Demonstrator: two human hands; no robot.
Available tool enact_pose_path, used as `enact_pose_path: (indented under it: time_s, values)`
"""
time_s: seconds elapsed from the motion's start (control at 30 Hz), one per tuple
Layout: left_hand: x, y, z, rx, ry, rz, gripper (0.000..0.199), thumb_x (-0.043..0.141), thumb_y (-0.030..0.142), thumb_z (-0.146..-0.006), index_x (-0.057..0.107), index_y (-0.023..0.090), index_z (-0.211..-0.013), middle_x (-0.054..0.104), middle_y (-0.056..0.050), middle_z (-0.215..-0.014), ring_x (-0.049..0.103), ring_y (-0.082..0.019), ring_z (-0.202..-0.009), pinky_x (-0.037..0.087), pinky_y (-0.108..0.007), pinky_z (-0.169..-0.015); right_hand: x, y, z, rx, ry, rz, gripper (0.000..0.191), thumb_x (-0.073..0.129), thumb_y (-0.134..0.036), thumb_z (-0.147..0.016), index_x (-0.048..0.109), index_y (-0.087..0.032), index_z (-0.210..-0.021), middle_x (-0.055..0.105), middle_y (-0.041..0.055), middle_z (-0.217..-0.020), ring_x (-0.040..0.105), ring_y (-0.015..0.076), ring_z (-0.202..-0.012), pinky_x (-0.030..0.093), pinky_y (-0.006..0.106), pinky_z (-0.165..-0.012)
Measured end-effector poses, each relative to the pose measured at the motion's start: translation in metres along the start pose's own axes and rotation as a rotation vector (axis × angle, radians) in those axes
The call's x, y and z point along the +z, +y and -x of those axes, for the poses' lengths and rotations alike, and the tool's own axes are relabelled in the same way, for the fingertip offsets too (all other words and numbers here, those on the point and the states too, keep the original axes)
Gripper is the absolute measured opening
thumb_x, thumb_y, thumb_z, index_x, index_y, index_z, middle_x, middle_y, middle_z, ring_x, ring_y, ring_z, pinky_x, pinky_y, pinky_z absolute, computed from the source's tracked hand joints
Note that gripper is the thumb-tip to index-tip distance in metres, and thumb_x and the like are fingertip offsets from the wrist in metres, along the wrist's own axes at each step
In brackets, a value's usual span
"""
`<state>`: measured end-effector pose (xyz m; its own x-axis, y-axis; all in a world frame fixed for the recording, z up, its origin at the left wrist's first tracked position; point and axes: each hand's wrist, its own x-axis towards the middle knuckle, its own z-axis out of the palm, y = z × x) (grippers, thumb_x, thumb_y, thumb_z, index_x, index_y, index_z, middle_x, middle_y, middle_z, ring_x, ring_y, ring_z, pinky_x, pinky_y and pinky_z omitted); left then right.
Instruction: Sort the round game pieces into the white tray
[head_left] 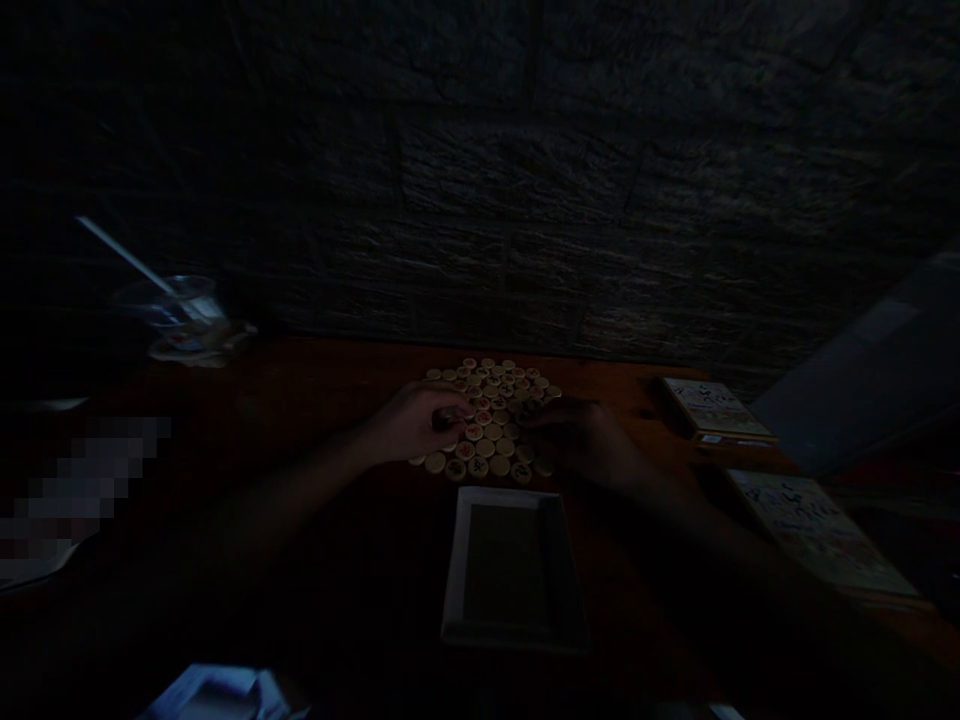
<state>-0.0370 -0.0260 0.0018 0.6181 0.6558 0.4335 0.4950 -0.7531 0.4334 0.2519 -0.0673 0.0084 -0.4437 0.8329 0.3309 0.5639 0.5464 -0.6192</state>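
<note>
Dim light here, and both hands are in among the round pieces (pixel 492 432), a flat cluster of pale discs at the centre of the frame, some marked in red, some in dark characters, others plain on top. The left hand (pixel 409 425) is at the cluster's left side, thumb and fingers curled toward each other over the discs; whether a piece is pinched there, I can't tell. Over on the right side, the right hand (pixel 589 440) sits in deeper shadow, fingers bent down to the pieces, and its grip can't be made out either. Just below the cluster, in the lower middle, there's the shallow tray (pixel 456 570), pale-rimmed and rectangular, lying on the brown wooden table (pixel 315 365). Out to the right, two flat boxes (pixel 716 405) with writing on top, one nearer the wall, the other lower in the frame. Upper left, a clear cup (pixel 154 303) with a pale straw (pixel 127 255) leaning out of it, and across the top runs the dark block wall (pixel 487 150).
</note>
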Motion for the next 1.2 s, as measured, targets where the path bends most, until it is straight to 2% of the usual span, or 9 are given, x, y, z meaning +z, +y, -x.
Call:
enact_pose_path:
  time_s: [0.27, 0.47, 0.57, 0.77, 0.97, 1.1, 1.2]
  values:
    - [-0.004, 0.002, -0.002, -0.01, 0.021, -0.006, 0.017, 0.063, 0.028, -0.091, 0.076, 0.019, -0.097, 0.076, -0.003, -0.088, 0.07, -0.015, -0.079, 0.052, -0.026, -0.067, -0.007, -0.005, -0.001, 0.044, 0.051, 0.109, 0.015, 0.068, -0.02, -0.087, 0.082, -0.02, -0.093, 0.08, 0.0062, -0.091, 0.074, 0.0177, -0.076, 0.053, 0.026, -0.065]
    - [-0.01, 0.0, -0.004, -0.135, 0.141, -0.065, 0.018, 0.059, 0.027, -0.092, 0.075, 0.02, -0.097, 0.076, -0.004, -0.093, 0.071, -0.017, -0.083, 0.053, -0.029, -0.073, -0.013, 0.006, -0.002, 0.213, 0.229, 0.206, 0.024, 0.065, -0.015, -0.083, 0.081, -0.016, -0.102, 0.081, 0.0102, -0.102, 0.075, 0.0218, -0.083, 0.055, 0.028, -0.069]
    - [-0.014, -0.005, -0.005, -0.203, 0.179, -0.094, 0.019, 0.058, 0.026, -0.09, 0.075, 0.02, -0.097, 0.077, -0.005, -0.098, 0.072, -0.019, -0.088, 0.053, -0.031, -0.077, -0.012, 0.01, -0.004, 0.272, 0.274, 0.205, 0.025, 0.064, -0.015, -0.084, 0.081, -0.016, -0.103, 0.081, 0.0102, -0.104, 0.075, 0.0222, -0.086, 0.055, 0.028, -0.071]
    - [-0.017, -0.021, -0.005, -0.32, 0.221, -0.09, 0.02, 0.058, 0.026, -0.088, 0.075, 0.021, -0.095, 0.079, -0.004, -0.098, 0.073, -0.019, -0.089, 0.053, -0.031, -0.079, -0.011, 0.011, -0.004, 0.279, 0.252, 0.159, 0.026, 0.063, -0.017, -0.085, 0.08, -0.016, -0.105, 0.08, 0.0108, -0.106, 0.076, 0.0231, -0.09, 0.057, 0.029, -0.073]
    - [-0.021, -0.023, -0.005, -0.392, 0.216, -0.088, 0.022, 0.057, 0.024, -0.088, 0.077, 0.021, -0.096, 0.08, -0.003, -0.097, 0.074, -0.019, -0.086, 0.054, -0.029, -0.079, -0.01, 0.014, -0.004, 0.253, 0.25, 0.169, 0.027, 0.062, -0.019, -0.085, 0.08, -0.015, -0.105, 0.08, 0.0108, -0.104, 0.075, 0.0226, -0.086, 0.057, 0.03, -0.072]
    - [-0.031, -0.033, -0.006, -0.455, 0.283, -0.135, 0.022, 0.057, 0.02, -0.087, 0.078, 0.02, -0.096, 0.081, -0.003, -0.099, 0.074, -0.02, -0.09, 0.056, -0.029, -0.082, -0.011, 0.013, -0.003, 0.252, 0.232, 0.171, 0.028, 0.061, -0.022, -0.086, 0.08, -0.017, -0.107, 0.081, 0.0099, -0.1, 0.075, 0.0215, -0.08, 0.058, 0.03, -0.069]
    - [-0.037, -0.046, -0.005, -0.495, 0.333, -0.164, 0.021, 0.058, 0.019, -0.087, 0.078, 0.02, -0.095, 0.081, -0.004, -0.098, 0.074, -0.021, -0.091, 0.056, -0.031, -0.084, -0.011, 0.014, -0.003, 0.252, 0.238, 0.18, 0.028, 0.061, -0.024, -0.086, 0.08, -0.017, -0.107, 0.08, 0.0104, -0.102, 0.076, 0.0225, -0.083, 0.059, 0.031, -0.071]
